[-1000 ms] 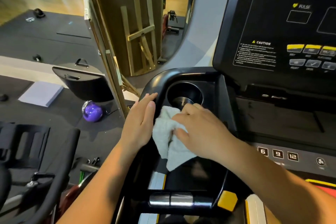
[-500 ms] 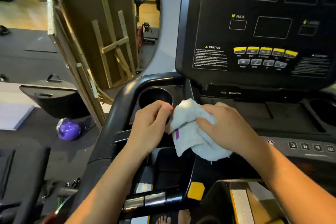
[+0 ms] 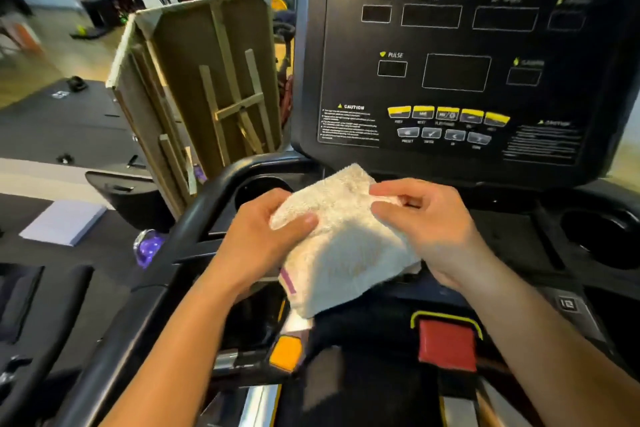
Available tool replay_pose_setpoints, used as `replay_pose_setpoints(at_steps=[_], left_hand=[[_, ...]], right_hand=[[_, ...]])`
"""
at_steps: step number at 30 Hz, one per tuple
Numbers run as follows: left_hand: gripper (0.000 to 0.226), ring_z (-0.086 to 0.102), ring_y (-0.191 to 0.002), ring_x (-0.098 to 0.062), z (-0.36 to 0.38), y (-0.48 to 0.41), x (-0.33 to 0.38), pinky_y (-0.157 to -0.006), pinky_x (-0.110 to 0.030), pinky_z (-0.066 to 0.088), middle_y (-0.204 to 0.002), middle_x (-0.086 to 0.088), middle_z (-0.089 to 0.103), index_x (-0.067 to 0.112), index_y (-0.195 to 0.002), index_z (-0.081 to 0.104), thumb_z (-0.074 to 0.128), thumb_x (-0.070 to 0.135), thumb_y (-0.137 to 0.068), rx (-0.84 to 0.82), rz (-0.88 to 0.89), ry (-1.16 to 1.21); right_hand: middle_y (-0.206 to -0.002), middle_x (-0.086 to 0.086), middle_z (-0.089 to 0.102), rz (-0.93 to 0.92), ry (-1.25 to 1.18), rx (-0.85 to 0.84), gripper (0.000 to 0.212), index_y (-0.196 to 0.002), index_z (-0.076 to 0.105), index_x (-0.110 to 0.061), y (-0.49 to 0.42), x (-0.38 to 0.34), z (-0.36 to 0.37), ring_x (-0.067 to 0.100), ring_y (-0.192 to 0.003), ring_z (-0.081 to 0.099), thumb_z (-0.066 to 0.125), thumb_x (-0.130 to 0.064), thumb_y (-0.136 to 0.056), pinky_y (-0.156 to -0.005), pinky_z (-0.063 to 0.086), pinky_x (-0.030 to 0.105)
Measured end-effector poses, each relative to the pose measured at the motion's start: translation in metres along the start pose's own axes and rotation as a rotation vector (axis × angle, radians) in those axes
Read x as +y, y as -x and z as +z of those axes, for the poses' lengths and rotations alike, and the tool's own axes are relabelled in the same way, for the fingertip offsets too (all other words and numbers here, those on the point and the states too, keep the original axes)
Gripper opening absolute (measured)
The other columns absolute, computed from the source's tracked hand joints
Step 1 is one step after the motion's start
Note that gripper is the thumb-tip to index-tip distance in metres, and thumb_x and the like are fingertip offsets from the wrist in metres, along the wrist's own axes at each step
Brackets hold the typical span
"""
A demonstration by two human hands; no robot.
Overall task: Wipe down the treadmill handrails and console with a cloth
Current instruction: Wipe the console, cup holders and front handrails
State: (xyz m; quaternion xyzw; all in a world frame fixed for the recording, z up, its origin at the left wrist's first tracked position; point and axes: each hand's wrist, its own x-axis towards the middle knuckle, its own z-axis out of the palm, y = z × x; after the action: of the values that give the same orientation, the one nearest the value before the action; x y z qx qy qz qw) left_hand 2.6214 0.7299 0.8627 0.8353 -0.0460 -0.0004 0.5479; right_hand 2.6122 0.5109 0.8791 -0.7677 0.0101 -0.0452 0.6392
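You are holding the cloth (image 3: pixel 341 246) between both hands, left hand (image 3: pixel 266 236) gripping its left edge, right hand (image 3: pixel 426 218) pinching its top corner.

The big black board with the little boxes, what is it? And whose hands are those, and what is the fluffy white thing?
That board is a treadmill's console, the screen part of a running machine in a gym. The camera sits on the person's head and looks down, so you see their own arms. Both hands hold a white cloth in the air in front of the console: the left hand grips one side, the right hand pinches the top edge. Below is a red stop button. Round cup holders sit at the sides.
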Motion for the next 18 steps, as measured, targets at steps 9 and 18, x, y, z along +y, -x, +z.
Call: replay_pose_setpoints(at_steps=[9,18], left_hand=[[0.056,0.067,-0.094,-0.021,0.025,0.050,-0.011,-0.073,-0.039,0.054,-0.118,-0.007,0.065,0.030,-0.127,0.055,0.074,0.005,-0.080,0.316,-0.271,0.515],[0.070,0.066,-0.110,-0.026,0.005,0.065,0.023,-0.088,-0.044,0.054,-0.118,-0.006,0.069,0.027,-0.121,0.065,0.090,0.040,-0.056,-0.100,-0.028,0.219]], right_hand=[[-0.096,-0.002,0.070,0.160,-0.289,-0.227,0.026,-0.096,0.074,-0.027,0.031,0.011,-0.027,0.021,-0.092,0.065,0.067,-0.005,-0.085,-0.079,0.054,0.040],[-0.103,-0.014,0.059,-0.370,0.078,-0.557,0.053,-0.103,0.060,-0.040,0.038,-0.021,-0.014,0.002,-0.098,0.058,0.053,0.007,-0.079,-0.080,0.049,0.023]])
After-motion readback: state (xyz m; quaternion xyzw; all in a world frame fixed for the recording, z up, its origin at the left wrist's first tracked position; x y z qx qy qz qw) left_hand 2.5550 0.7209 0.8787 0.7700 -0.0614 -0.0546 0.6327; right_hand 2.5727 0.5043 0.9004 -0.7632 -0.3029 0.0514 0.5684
